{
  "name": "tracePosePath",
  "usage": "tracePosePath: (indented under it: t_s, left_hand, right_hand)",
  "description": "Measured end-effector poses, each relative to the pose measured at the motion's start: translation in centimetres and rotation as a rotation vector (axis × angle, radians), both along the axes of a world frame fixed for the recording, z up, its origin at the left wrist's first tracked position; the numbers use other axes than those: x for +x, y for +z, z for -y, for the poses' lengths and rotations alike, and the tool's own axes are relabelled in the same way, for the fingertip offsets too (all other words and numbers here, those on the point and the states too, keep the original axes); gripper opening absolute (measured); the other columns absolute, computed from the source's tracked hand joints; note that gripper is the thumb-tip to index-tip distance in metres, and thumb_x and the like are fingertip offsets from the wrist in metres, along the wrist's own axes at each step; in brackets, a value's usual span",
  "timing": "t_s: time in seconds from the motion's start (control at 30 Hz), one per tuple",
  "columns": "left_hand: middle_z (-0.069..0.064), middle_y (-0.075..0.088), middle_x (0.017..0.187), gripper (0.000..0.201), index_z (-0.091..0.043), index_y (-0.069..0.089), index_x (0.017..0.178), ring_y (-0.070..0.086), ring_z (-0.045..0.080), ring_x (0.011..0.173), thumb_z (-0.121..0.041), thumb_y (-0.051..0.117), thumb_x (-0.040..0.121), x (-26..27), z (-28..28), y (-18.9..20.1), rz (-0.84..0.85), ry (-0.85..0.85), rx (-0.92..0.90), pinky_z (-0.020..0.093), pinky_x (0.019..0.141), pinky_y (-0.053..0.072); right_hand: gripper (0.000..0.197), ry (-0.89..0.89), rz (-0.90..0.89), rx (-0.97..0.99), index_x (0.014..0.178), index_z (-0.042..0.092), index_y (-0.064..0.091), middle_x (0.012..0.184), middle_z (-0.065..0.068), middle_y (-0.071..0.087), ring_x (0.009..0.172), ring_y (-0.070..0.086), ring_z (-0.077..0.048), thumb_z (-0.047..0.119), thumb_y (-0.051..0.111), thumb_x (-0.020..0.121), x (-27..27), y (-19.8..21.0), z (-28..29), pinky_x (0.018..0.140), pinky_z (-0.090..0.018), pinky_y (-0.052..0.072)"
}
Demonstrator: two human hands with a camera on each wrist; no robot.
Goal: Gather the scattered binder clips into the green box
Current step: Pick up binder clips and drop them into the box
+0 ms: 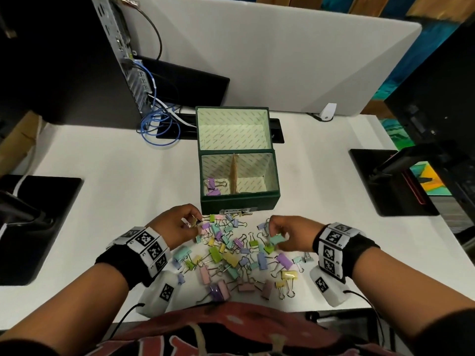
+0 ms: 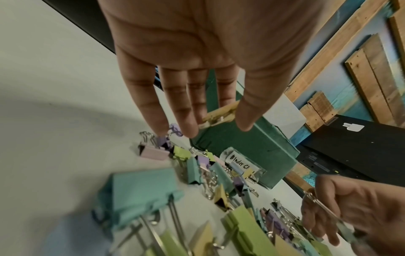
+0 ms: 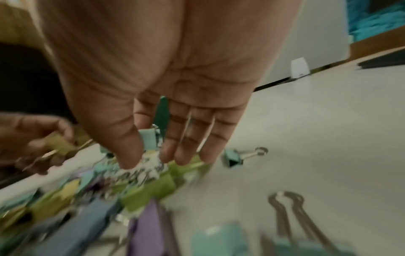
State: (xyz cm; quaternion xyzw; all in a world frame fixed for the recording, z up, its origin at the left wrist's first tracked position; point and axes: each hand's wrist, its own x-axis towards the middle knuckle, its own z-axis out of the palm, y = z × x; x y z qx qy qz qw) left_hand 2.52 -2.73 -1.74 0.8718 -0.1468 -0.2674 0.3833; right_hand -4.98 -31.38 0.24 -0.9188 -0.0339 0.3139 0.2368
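Observation:
The green box (image 1: 272, 199) stands open mid-table, with purple clips (image 1: 213, 186) in its left compartment. A pile of pastel binder clips (image 1: 231, 255) lies on the white table in front of it. My left hand (image 1: 191, 222) hovers at the pile's far left by the box front and pinches a yellow clip (image 2: 219, 114) between thumb and fingers. My right hand (image 1: 276, 236) is over the pile's right side and holds a teal clip (image 1: 277, 238), whose wire handles lie across the fingers (image 3: 186, 147) in the blurred right wrist view.
The box's lid (image 1: 232, 129) stands open behind it. Black monitor bases sit at left (image 1: 38, 227) and right (image 1: 390, 181). A computer tower with blue cables (image 1: 156, 124) is at the back left, and a white partition (image 1: 257, 55) runs along the back.

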Motion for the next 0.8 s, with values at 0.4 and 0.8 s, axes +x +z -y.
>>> tracePosePath:
  t_s: [0.4, 0.8]
  left_hand:
    - [-0.009, 0.054, 0.078, 0.017, -0.036, 0.054, 0.081, 0.052, 0.010, 0.065, -0.032, 0.071, 0.078, 0.1, 0.2, -0.2, -0.011, -0.011, 0.035, 0.024, 0.064, 0.042]
    - [-0.003, 0.057, 0.080, 0.019, -0.029, 0.060, 0.085, 0.059, 0.025, 0.072, -0.012, 0.067, 0.080, 2.2, 1.1, 3.2, -0.073, 0.139, -0.211, 0.030, 0.065, 0.049]
  right_hand:
    - [0.020, 0.177, 0.151, -0.135, 0.081, 0.025, 0.049, 0.072, 0.010, 0.046, 0.068, 0.047, -0.015, 0.008, 0.059, 0.076, 0.2, -1.7, -1.9, 0.053, -0.016, 0.038]
    - [0.022, -0.351, 0.089, 0.455, 0.084, 0.023, 0.056, 0.076, 0.010, 0.060, 0.061, 0.056, 0.001, 0.007, 0.069, 0.077, 4.4, 4.4, -2.2, 0.061, -0.014, 0.045]
